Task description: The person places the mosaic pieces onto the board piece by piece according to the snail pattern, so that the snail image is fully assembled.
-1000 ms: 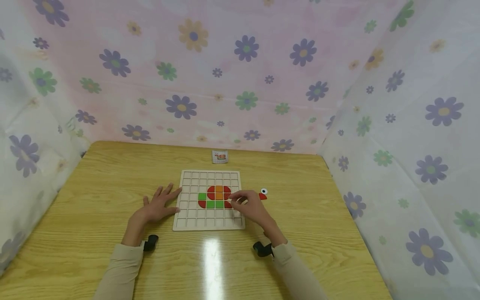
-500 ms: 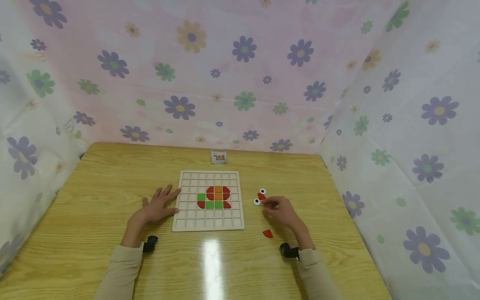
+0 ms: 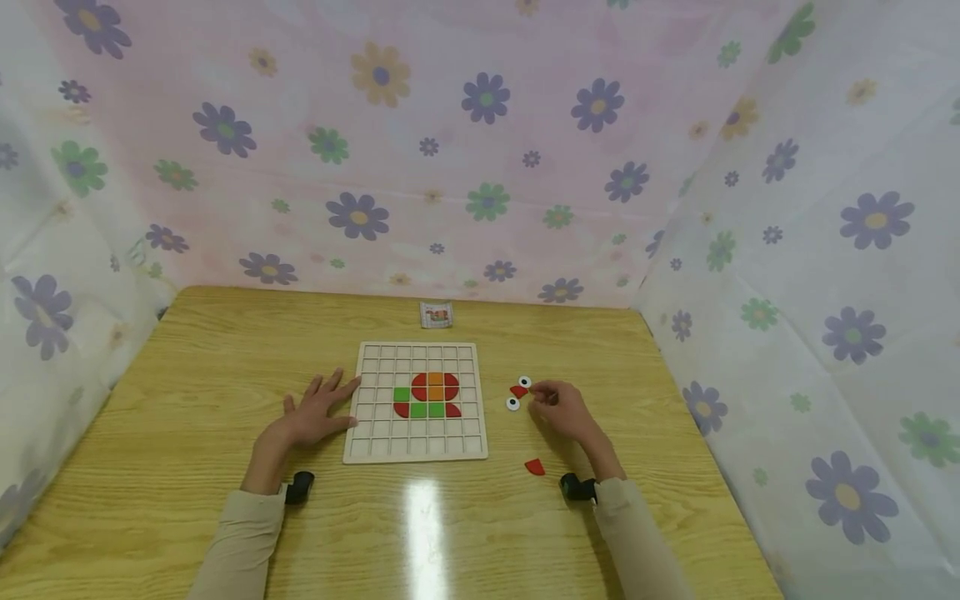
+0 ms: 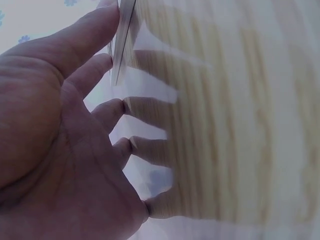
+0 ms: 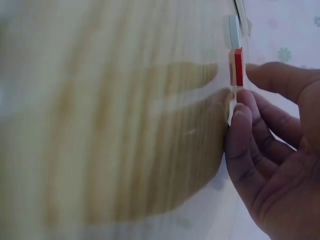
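Observation:
A pale wooden grid board lies on the table, with red, orange and green flat tiles set in its middle cells. My left hand is spread on the table, its thumb and fingertips at the board's left edge. Right of the board, my right hand is at a loose red quarter-round piece. In the right wrist view the thumb and forefinger are parted beside this red piece, with the fingertips close to its lower end. Two white eye discs, a farther one and a nearer one, lie around it.
Another red quarter-round piece lies nearer me, below the right hand. A small picture card lies behind the board. Flowered sheets enclose the table at the back and both sides.
My right hand has left the board and moved right to the loose pieces. The red piece between the eye discs has shifted slightly left and turned. My left hand stays at the board.

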`<state>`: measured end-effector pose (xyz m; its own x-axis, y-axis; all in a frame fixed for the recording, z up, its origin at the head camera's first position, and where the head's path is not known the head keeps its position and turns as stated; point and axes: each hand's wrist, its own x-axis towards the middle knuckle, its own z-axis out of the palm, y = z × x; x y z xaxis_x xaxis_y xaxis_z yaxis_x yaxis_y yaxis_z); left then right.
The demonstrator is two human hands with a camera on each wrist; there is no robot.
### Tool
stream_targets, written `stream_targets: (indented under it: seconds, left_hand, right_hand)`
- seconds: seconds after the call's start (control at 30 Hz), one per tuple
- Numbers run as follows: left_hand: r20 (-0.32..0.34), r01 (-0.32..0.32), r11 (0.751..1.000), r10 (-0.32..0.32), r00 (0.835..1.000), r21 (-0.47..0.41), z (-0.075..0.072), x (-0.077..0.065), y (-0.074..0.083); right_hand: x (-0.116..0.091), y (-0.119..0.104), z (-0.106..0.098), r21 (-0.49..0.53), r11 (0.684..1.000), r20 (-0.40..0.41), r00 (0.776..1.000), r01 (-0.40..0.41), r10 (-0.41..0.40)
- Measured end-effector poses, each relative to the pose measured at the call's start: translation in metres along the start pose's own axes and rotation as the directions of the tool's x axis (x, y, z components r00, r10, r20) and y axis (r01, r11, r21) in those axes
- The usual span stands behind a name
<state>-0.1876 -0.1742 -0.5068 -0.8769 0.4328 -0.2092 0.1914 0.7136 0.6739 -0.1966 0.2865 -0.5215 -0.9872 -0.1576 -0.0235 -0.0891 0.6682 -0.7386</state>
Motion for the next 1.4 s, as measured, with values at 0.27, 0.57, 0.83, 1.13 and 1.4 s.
stream_targets:
  seconds: [0.27,0.57,0.83,1.13,1.4]
  left_hand:
    - [-0.008,-0.006,1.000,0.006,1.000,-0.009,0.001,0.001,-0.003]
    - [-0.009,-0.005,1.000,0.005,1.000,-0.010,0.000,0.001,-0.003]
    - [-0.008,-0.001,1.000,0.001,1.000,-0.030,0.001,0.002,-0.006]
    - [-0.003,-0.005,1.000,0.005,1.000,-0.011,-0.001,0.000,-0.002]
    - [-0.003,0.003,1.000,-0.003,1.000,0.013,-0.002,0.000,0.000]
  right_hand:
    - [0.014,-0.005,0.007,-0.015,1.000,-0.002,1.000,-0.012,0.012]
    - [0.024,-0.012,0.009,-0.075,0.996,-0.020,0.999,-0.041,0.040]
    - [0.028,-0.020,0.008,-0.068,0.996,-0.034,0.998,-0.064,0.062]
    - [0.027,-0.024,0.007,-0.083,0.993,-0.041,0.996,-0.081,0.078]
    - [0.026,-0.026,0.005,-0.059,0.996,-0.032,0.997,-0.070,0.069]
